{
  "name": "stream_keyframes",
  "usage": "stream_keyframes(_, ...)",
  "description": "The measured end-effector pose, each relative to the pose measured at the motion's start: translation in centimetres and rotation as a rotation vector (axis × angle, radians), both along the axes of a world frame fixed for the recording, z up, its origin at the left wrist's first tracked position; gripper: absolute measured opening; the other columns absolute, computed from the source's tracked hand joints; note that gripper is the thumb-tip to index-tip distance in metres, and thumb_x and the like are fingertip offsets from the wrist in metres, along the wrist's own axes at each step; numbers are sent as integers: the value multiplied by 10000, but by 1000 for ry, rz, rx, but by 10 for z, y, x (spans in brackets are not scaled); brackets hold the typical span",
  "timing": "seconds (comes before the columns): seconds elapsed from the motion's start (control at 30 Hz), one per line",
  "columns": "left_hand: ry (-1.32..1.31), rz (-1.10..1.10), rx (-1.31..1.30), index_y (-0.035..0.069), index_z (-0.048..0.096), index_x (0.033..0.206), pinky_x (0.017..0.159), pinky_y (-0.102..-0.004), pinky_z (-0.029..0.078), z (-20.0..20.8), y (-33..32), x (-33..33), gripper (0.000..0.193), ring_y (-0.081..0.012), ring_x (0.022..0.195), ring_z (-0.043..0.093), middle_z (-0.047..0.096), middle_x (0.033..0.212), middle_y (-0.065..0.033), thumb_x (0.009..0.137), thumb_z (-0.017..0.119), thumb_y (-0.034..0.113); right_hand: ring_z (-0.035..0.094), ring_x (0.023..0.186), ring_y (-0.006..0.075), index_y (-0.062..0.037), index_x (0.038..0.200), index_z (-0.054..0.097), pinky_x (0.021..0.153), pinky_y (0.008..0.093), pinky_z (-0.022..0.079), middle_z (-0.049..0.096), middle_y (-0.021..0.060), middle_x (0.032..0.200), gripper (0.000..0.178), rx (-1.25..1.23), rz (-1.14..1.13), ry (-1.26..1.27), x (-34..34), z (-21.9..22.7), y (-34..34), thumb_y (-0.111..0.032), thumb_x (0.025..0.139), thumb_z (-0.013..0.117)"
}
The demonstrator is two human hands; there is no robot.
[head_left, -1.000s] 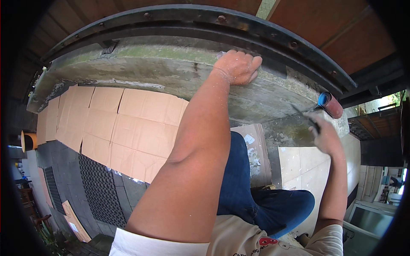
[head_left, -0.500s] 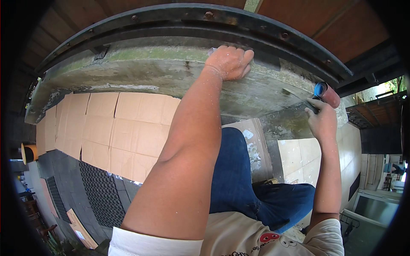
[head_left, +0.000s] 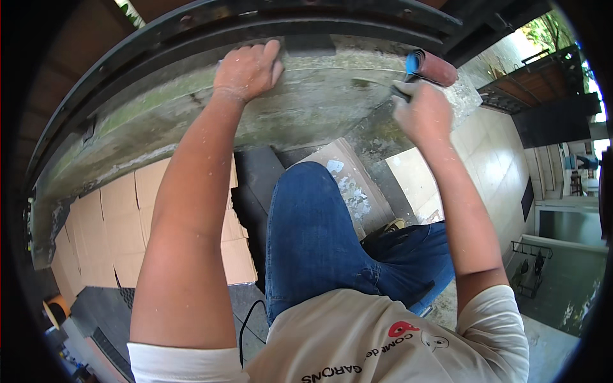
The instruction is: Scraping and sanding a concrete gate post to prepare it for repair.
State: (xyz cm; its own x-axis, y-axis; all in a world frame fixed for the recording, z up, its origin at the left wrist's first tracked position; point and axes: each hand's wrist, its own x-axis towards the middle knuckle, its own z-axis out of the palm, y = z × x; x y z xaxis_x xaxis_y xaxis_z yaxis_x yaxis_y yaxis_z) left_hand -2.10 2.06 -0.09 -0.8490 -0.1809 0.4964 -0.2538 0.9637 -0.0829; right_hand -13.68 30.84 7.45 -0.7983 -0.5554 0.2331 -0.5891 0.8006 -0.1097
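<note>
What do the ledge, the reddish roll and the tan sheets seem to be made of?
Ledge: probably concrete or cement render, matte and weathered, judging by its blotchy grey face and green staining.
Roll: a thin, flexible sheet, dull red-brown outside and blue inside; perhaps sandpaper, but its grain is too small to tell.
Tan sheets: most likely cardboard, matte, with straight fold creases.

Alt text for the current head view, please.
A person's blurred right hand holds a dark-handled tool near a rolled reddish sheet, while the left hand curls on a green-stained concrete ledge. Flattened cardboard lies at left.
</note>
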Motion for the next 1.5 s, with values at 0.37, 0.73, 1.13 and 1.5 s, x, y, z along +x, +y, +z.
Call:
stream_keyframes(0.37, 5, 7, 1, 82, 516, 940, 693, -442, 521, 4, 6, 2, 216, -336, 754, 648, 652, 804, -152, 873, 539, 287, 657, 843, 352, -180, 1047, 736, 749, 432, 513, 684, 175, 904, 282, -1, 12, 102, 2, -11, -10, -218, 773, 687)
stream_keyframes(0.73, -18, 37, -6, 72, 531, 947, 667, -447, 519, 6, 8, -1, 240, -346, 709, 641, 647, 772, -167, 864, 560, 295, 664, 774, 313, -119, 917, 740, 690, 425, 525, 663, 134, 844, 176, 34, 118, 23, -6, -59, -4, -159, 774, 644)
stream_keyframes(1.13, -106, 138, 134, 52, 594, 861, 682, -462, 500, 15, 11, -6, 287, -358, 716, 630, 637, 731, -179, 868, 572, 338, 628, 754, 312, -86, 989, 711, 622, 397, 497, 587, 114, 866, 216, -88, 138, -15, -9, -21, 11, -209, 822, 648)
stream_keyframes(1.5, -71, 39, 109, 65, 623, 923, 663, -437, 511, 17, 4, 4, 235, -360, 744, 635, 651, 814, -166, 853, 597, 287, 557, 642, 127, -62, 1019, 594, 494, 324, 465, 542, 19, 746, 342, -445, -322, -1720, -44, -15, 29, -395, 979, 527)
